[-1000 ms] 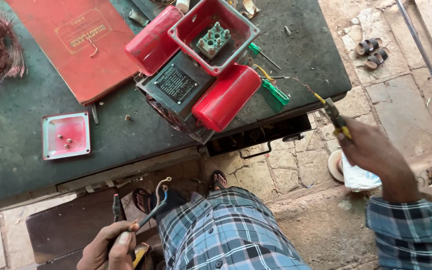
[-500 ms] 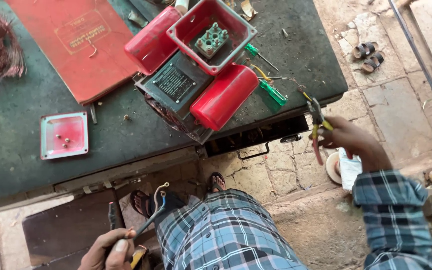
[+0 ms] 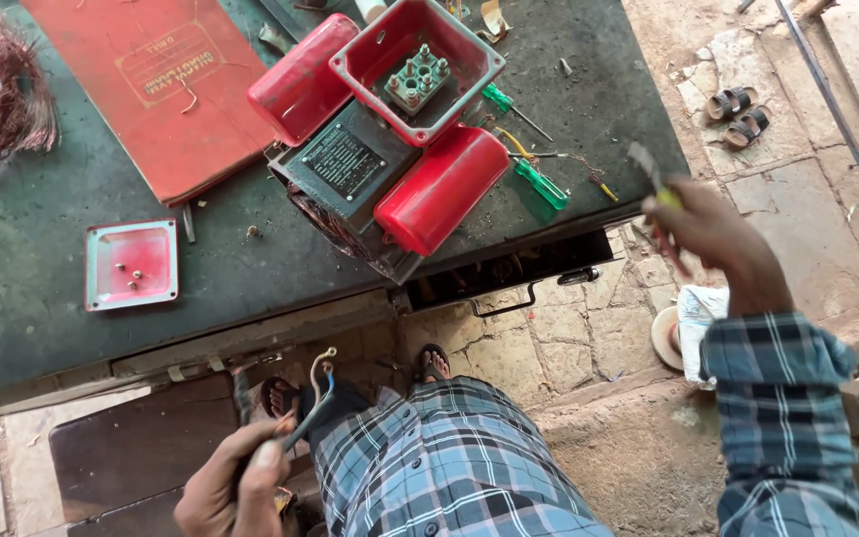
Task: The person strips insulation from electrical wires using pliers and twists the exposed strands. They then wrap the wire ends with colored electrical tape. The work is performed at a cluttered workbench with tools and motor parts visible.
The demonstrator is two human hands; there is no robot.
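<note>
Grey cable [image 3: 302,426], its stripped cores splayed at the tip, sat in the left hand [image 3: 236,487], low beside the knee and below the worktop [image 3: 42,298] edge; that grip was closed around the sheath. The right hand [image 3: 713,239] was raised off the worktop's right end, its grip closed on a pair of pliers [image 3: 654,184] with a yellow-marked handle, blurred, so the jaws could not be read. Between the hands, on the worktop, lay a red motor [image 3: 390,149] with its terminal box open, a green screwdriver [image 3: 539,184] just beside it, a small red cover plate [image 3: 131,264] well apart to the left, a red book [image 3: 156,85] and a tangle of copper winding wire [image 3: 17,109]. Judging by the bared cores, a careless nip with the pliers could sever strands, and the loose screws on the plate could roll off if knocked.
</note>
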